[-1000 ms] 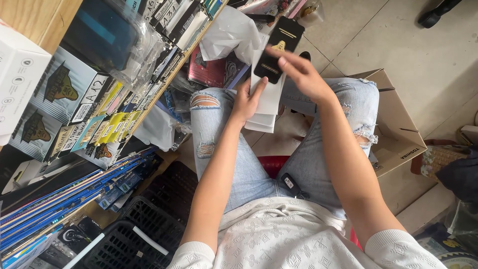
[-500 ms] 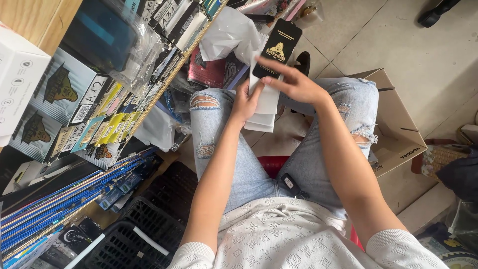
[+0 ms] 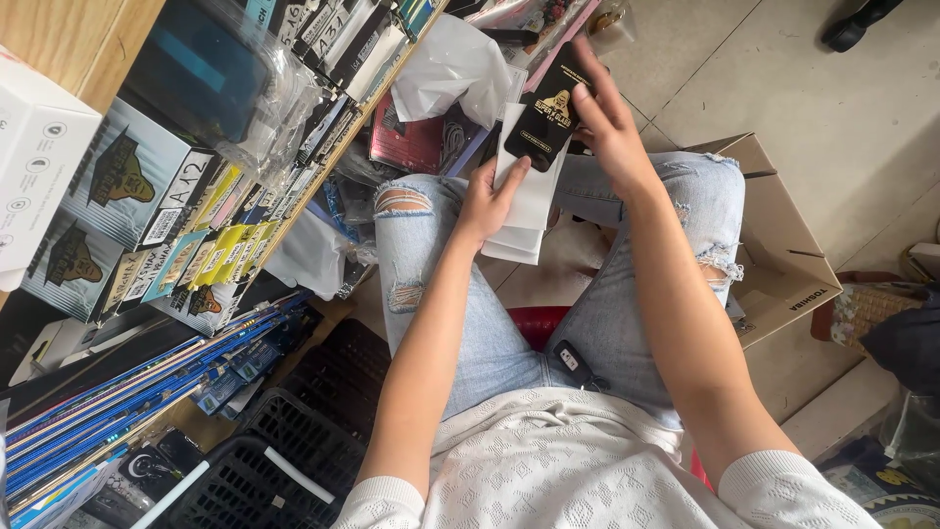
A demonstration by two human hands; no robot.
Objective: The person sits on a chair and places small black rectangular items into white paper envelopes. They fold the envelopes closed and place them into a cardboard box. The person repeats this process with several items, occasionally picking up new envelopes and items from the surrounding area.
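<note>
My left hand grips a stack of flat white packets held upright above my knees. A flat black packet with a gold emblem lies on top of that stack, tilted, its upper end sticking out past the white ones. My right hand rests its fingers on the black packet's right edge and upper end. I sit in torn light-blue jeans over a red stool.
A wooden shelf on the left is packed with boxed and sleeved packets. Black plastic crates stand below it. An open cardboard box sits on the tiled floor at right. Crumpled white plastic bag lies ahead. A black key fob rests on my lap.
My right hand has moved from the lower part of the black packet up to its top edge. The black packet has tilted and shifted slightly. The left hand keeps its grip on the white stack.
</note>
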